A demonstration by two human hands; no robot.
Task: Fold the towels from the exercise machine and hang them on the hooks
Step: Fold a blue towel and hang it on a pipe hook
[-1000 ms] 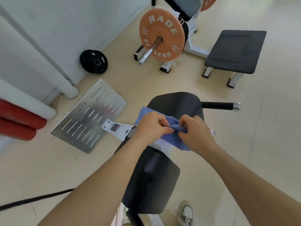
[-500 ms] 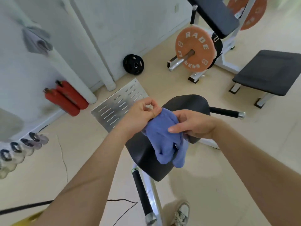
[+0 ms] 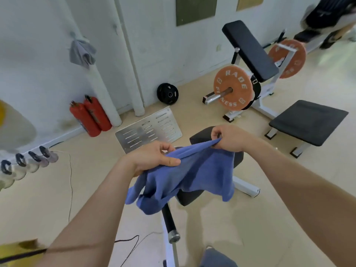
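Left hand (image 3: 152,158) and right hand (image 3: 229,138) each pinch the top edge of the blue towel (image 3: 185,178), stretched between them, hanging above the black machine pad (image 3: 200,134). Grey towel (image 3: 81,52) hangs on the wall.

A blue towel (image 3: 188,174) hangs open at frame centre, top edge stretched taut, lower corners drooping unevenly (left side bunched). A grey towel (image 3: 81,52) hangs crumpled, upper left.

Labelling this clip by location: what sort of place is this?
Most likely a small gym: an orange weight plate on a bar, padded benches, and kettlebells along the wall.
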